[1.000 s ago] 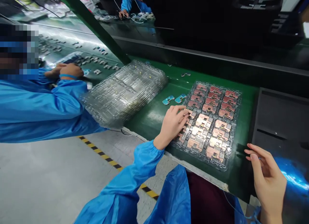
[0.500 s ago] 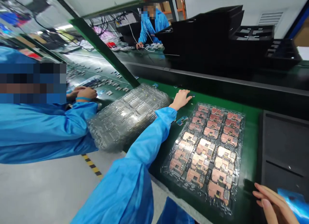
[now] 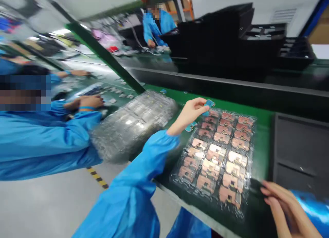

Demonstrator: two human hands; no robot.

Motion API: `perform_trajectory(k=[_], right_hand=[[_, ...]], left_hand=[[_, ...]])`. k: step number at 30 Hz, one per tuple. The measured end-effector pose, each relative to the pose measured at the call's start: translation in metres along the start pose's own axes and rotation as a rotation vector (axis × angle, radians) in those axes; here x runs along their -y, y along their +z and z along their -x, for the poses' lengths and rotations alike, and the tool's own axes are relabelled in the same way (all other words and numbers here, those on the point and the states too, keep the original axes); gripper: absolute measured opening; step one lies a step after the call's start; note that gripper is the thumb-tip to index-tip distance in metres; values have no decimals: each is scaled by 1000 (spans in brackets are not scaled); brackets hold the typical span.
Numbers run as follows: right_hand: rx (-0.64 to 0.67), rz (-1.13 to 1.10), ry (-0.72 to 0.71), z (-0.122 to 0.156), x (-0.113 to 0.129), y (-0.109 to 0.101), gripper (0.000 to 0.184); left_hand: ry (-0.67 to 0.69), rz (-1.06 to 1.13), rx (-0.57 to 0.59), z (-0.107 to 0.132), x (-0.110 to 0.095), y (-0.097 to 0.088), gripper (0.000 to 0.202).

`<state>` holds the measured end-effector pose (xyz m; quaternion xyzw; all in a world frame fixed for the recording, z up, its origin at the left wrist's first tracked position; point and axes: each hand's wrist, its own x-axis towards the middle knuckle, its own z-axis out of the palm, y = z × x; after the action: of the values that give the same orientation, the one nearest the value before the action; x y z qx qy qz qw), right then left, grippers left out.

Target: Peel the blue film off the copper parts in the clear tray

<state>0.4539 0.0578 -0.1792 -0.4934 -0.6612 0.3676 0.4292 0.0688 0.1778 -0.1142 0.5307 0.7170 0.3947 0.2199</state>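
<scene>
My left hand (image 3: 190, 113) is raised above the green belt (image 3: 180, 97), pinching a small blue part (image 3: 208, 104) between thumb and fingers. A second blue part (image 3: 190, 126) lies on the belt just below it. Beside them sits a clear tray (image 3: 248, 135) filled with several copper-coloured boards. My right hand (image 3: 285, 207) rests at the lower right by the tray's near corner, fingers stretched out and holding nothing, with something shiny blue (image 3: 312, 203) behind it.
A stack of clear empty trays (image 3: 133, 123) lies left of my arm. A co-worker in a blue sleeve (image 3: 46, 142) works at the left. A black bin (image 3: 300, 152) stands at the right. Black trays (image 3: 231, 36) are piled behind the belt, where another person stands.
My left hand went from the copper tray to the belt's far side, then lifted with a blue part in its fingers. One blue part is left on the belt.
</scene>
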Motion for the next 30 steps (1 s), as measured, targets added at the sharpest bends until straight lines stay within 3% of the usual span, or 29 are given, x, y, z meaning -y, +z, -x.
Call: perform_trajectory(k=[2, 5, 6, 9, 13, 17, 21, 25, 27, 30], right_hand=[[46, -41, -57, -11, 32, 11, 26], [68, -197, -49, -29, 60, 32, 36], [67, -236, -29, -33, 65, 37, 37], [21, -323, 26, -34, 68, 48, 11], [-43, -452, 67, -20, 63, 53, 8], [-131, -416, -19, -11, 54, 56, 14], [-174, -336, -113, -8, 49, 53, 24], [-99, -271, -187, -10, 48, 43, 13], [-47, -177, -303, -13, 49, 36, 11], [1, -19, -495, -17, 50, 23, 25]], left_hand=[[-29, 330, 75, 64, -26, 15, 23], [-137, 556, 179, 142, -59, 35, 21], [-150, 590, 195, 161, -67, 42, 19], [-147, 630, 173, 195, -83, 61, 15], [-124, 624, 68, 213, -86, 80, 6], [-96, 595, -49, 224, -85, 91, 2], [-200, 675, 14, 232, -86, 93, 10], [-295, 769, 66, 236, -83, 92, 24], [-328, 812, 84, 237, -78, 91, 30], [-383, 889, 144, 239, -72, 88, 36]])
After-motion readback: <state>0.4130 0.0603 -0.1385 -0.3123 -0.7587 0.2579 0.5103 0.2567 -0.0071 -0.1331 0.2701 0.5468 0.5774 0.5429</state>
